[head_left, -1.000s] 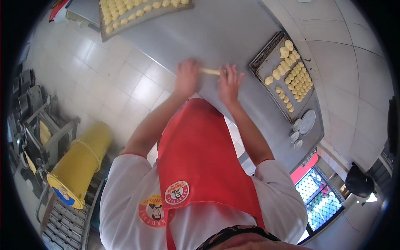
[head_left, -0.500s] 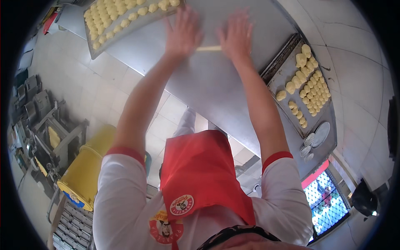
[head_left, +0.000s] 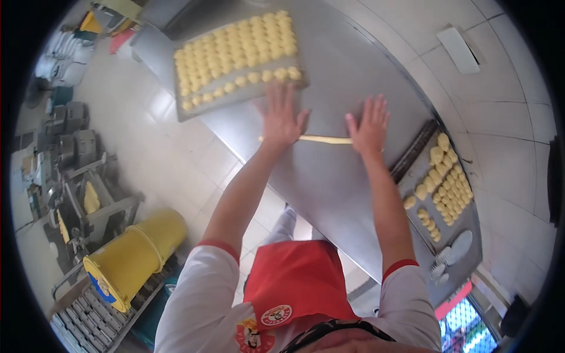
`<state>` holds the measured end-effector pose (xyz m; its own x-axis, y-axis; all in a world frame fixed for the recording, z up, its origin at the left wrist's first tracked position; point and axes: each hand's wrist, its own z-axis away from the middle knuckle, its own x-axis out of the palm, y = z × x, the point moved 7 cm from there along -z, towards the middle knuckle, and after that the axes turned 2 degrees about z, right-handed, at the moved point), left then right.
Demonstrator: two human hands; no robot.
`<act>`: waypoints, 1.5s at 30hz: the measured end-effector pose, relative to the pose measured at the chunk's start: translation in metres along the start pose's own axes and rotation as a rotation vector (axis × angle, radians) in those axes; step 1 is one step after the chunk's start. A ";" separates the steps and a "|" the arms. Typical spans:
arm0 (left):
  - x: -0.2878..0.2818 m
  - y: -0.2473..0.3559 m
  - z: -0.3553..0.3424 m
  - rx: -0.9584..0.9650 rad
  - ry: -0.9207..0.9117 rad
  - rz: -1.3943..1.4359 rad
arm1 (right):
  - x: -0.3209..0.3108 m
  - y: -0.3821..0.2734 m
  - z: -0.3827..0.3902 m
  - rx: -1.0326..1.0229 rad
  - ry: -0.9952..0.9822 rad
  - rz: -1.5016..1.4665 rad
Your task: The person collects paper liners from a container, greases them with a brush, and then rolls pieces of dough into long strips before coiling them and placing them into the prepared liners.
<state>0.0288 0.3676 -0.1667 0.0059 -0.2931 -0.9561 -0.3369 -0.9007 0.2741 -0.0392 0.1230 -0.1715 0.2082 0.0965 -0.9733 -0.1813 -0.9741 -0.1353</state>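
A thin, pale yellow dough rope lies across the metal table. My left hand is flat on its left part, fingers stretched out, and a small tip of dough shows beyond the wrist. Over the right end rests my right hand, also flat with its thumb spread; that end is hidden under the palm. Just beyond my left fingers stands a tray bearing rows of small yellow dough balls.
To the right, another tray carries dough pieces of several sizes, beside a dark metal edge. An oval white dish lies near its front. The metal table ends at a diagonal edge; left on a rack is a yellow bucket.
My hands have moved apart along the dough rope, and more of it shows between them. The view has shifted, bringing the whole far tray of dough balls into sight.
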 end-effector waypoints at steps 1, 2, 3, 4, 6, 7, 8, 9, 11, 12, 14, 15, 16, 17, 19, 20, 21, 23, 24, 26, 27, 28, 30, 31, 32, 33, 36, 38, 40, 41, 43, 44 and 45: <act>-0.003 -0.012 0.000 -0.001 0.017 -0.024 | 0.000 0.002 -0.002 -0.007 0.018 -0.022; 0.000 -0.016 0.007 0.111 -0.002 -0.078 | -0.001 0.002 -0.001 0.001 0.016 -0.126; 0.005 -0.018 0.018 0.224 -0.028 -0.124 | -0.006 0.000 0.005 0.012 0.008 -0.222; 0.007 -0.023 0.039 0.225 -0.022 -0.128 | -0.003 -0.003 0.026 0.045 -0.014 -0.134; 0.005 -0.029 0.090 0.109 -0.099 0.161 | 0.001 -0.004 0.084 0.079 -0.049 -0.009; -0.001 -0.025 0.111 0.129 -0.196 0.103 | -0.001 -0.010 0.116 0.070 -0.070 0.019; -0.009 -0.022 0.131 0.148 -0.283 0.041 | -0.009 -0.018 0.145 0.039 -0.089 -0.011; -0.020 -0.024 0.148 0.151 -0.251 0.037 | -0.018 -0.028 0.172 0.006 -0.109 -0.042; -0.028 -0.025 0.181 0.253 -0.228 0.113 | -0.031 -0.039 0.209 -0.007 -0.138 -0.114; -0.031 -0.032 0.186 0.261 -0.205 0.112 | -0.040 -0.038 0.216 -0.012 -0.115 -0.108; -0.043 -0.051 0.185 0.171 -0.138 0.372 | -0.051 -0.023 0.220 0.135 -0.160 -0.324; -0.047 -0.048 0.178 0.196 -0.131 0.380 | -0.060 -0.016 0.219 0.149 -0.138 -0.313; -0.042 -0.052 0.173 0.087 -0.234 0.245 | -0.069 -0.009 0.214 0.177 -0.121 -0.252; -0.039 -0.056 0.170 -0.020 -0.336 0.108 | -0.080 -0.001 0.211 0.210 -0.105 -0.191; -0.045 -0.065 0.178 -0.048 -0.330 0.106 | -0.061 0.002 0.202 0.207 -0.165 -0.316; -0.041 -0.074 0.181 -0.077 -0.334 0.099 | -0.049 0.002 0.196 0.208 -0.232 -0.444; -0.037 -0.080 0.180 -0.085 -0.275 0.155 | -0.062 0.002 0.190 0.205 -0.209 -0.440; -0.034 -0.079 0.177 -0.104 -0.282 0.171 | -0.087 0.005 0.182 0.196 -0.137 -0.520; -0.032 -0.080 0.177 -0.139 -0.299 0.180 | -0.099 0.014 0.172 0.193 -0.125 -0.512; -0.029 -0.077 0.166 -0.159 -0.432 0.320 | -0.142 0.043 0.150 0.179 0.107 -0.534; -0.024 -0.073 0.164 -0.182 -0.575 0.459 | -0.163 0.063 0.141 0.199 0.226 -0.566; -0.029 -0.071 0.164 -0.185 -0.576 0.459 | -0.181 0.070 0.139 0.221 0.335 -0.602; -0.030 -0.043 0.176 -0.473 -0.801 1.510 | -0.216 0.059 0.145 0.182 0.367 -0.483; -0.041 -0.024 0.176 -0.470 -0.818 1.509 | -0.234 0.055 0.154 0.159 0.404 -0.349; -0.061 0.011 0.171 -0.439 -0.823 1.710 | -0.219 0.047 0.164 0.051 0.098 -0.214; -0.080 0.032 0.168 -0.416 -0.805 1.909 | -0.199 0.031 0.182 -0.068 -0.211 -0.093; -0.089 0.056 0.158 -0.342 -0.725 1.928 | -0.270 -0.073 0.227 -0.229 -0.620 -0.696; -0.082 0.099 0.155 -0.281 -0.814 1.769 | -0.334 -0.090 0.223 -0.212 -0.391 -0.898; -0.067 0.134 0.173 -0.217 -0.959 1.582 | -0.371 -0.072 0.210 -0.120 -0.113 -0.954; -0.067 0.156 0.182 -0.076 -1.086 1.590 | -0.377 -0.059 0.207 -0.056 -0.054 -0.933; -0.082 0.206 0.199 0.068 -1.287 1.643 | -0.389 -0.037 0.216 -0.046 -0.012 -0.695; -0.078 0.221 0.205 0.085 -1.344 1.607 | -0.394 -0.033 0.223 -0.112 -0.014 -0.452; -0.074 0.240 0.208 0.079 -1.383 1.701 | -0.397 -0.019 0.233 -0.053 0.006 -0.445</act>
<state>-0.2481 0.2401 -0.0517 -0.7271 -0.1866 0.6607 0.6819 -0.0850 0.7265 -0.3427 0.1510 0.1741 0.2604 0.5077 -0.8212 -0.0233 -0.8470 -0.5310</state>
